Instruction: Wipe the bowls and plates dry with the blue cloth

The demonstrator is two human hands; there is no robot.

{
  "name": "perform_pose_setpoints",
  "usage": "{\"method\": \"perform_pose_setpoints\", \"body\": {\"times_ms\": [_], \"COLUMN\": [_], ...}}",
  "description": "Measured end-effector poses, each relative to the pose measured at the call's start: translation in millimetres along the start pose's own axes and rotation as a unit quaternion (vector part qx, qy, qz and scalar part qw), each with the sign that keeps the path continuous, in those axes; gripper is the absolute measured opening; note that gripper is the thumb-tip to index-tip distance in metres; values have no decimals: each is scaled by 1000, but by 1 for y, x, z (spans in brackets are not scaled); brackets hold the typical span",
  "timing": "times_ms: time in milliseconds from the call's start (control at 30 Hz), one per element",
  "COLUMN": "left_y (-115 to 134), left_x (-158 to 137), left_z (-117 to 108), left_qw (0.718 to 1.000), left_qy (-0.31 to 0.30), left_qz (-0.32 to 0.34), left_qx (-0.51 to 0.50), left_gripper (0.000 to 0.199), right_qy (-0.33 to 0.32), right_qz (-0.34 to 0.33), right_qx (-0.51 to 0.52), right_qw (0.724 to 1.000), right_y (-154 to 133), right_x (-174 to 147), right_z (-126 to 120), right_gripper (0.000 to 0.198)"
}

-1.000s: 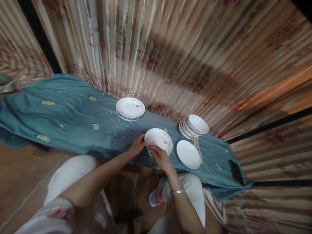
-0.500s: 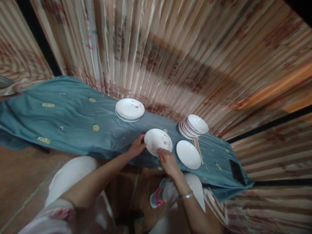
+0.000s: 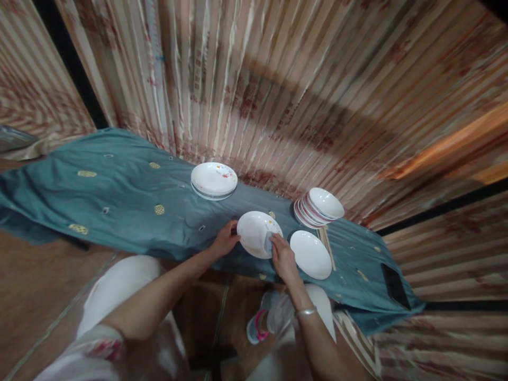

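Note:
A white plate [image 3: 252, 235] with a small floral print is held tilted above the table's near edge. My left hand [image 3: 227, 238] is closed on its left rim. My right hand [image 3: 283, 256] pinches a small pale grey-blue cloth [image 3: 269, 242], pressed against the plate's upper face at the right side and covering part of the print. Just right of my right hand, another white plate [image 3: 311, 255] lies on the tablecloth. Behind and to the left is a stack of floral plates [image 3: 214, 179].
A stack of bowls [image 3: 319, 207] stands at the back right, with chopsticks [image 3: 327, 248] lying in front of it. A dark phone-like slab [image 3: 396, 286] rests near the right end of the teal tablecloth [image 3: 130, 201]. A pleated curtain [image 3: 254, 95] hangs directly behind the table.
My right hand has moved the cloth from the plate's lower edge up and right over its printed side. My left hand keeps its hold on the rim. The view has shifted slightly.

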State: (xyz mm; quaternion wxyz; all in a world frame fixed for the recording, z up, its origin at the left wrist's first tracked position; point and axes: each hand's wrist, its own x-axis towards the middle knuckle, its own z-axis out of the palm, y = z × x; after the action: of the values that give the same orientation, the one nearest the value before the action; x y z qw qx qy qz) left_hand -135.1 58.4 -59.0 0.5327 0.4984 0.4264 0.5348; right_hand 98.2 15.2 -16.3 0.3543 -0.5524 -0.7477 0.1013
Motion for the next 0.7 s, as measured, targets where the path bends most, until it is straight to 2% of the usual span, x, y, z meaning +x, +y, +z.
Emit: {"method": "perform_pose_setpoints", "body": {"times_ms": [100, 167, 233, 300, 367, 433, 500, 700], "left_y": [3, 5, 6, 7, 8, 9, 10, 14], "left_x": [-1, 0, 0, 0, 0, 0, 0, -1], "left_z": [1, 1, 1, 2, 2, 3, 3, 4], "left_qw": [1000, 1000, 1000, 1000, 1000, 1000, 1000, 1000], "left_qy": [1, 2, 3, 5, 6, 7, 10, 15], "left_qz": [1, 1, 1, 2, 4, 6, 8, 3], "left_qx": [-3, -3, 0, 4, 7, 8, 7, 12], "left_gripper": [43, 41, 41, 41, 41, 39, 38, 40], "right_qy": [63, 95, 105, 91, 59, 38, 44, 105], "right_qz": [101, 192, 269, 309, 323, 331, 337, 303], "right_qx": [151, 264, 368, 438, 466, 464, 435, 197], "right_qw": [981, 940, 884, 839, 822, 821, 834, 927], "right_y": [3, 3, 1, -2, -4, -4, -4, 0], "right_x": [5, 6, 2, -6, -14, -21, -26, -29], "right_z": [-7, -15, -23, -29, -31, -29, -24, -13], "right_gripper": [29, 27, 30, 33, 35, 35, 36, 38]}}
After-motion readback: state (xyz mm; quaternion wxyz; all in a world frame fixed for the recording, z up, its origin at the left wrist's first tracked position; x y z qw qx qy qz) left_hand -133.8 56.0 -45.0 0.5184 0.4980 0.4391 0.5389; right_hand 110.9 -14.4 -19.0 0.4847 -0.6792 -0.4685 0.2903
